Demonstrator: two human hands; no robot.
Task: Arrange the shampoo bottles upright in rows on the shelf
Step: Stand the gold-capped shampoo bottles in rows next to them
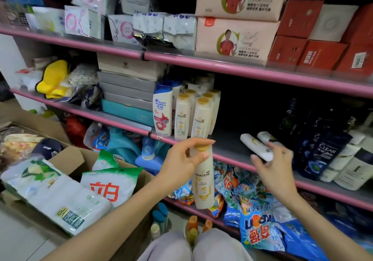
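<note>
My left hand (182,158) grips a cream Pantene shampoo bottle (203,182) by its gold cap, holding it upright in front of the pink shelf edge (228,159). Several more Pantene bottles (198,115) stand upright in rows on the shelf, beside a white Head & Shoulders bottle (162,109). Two white bottles (257,145) lie flat on the shelf to the right. My right hand (272,164) hovers just over the nearer lying bottle with fingers spread, holding nothing.
Dark Clear bottles (323,149) and white pump bottles (351,170) fill the shelf's right end. Stacked grey and teal boxes (127,91) stand to the left. Detergent bags (258,226) lie below. Cardboard boxes with packs (60,190) sit on the floor at left. Small bottles (191,228) stand by my knees.
</note>
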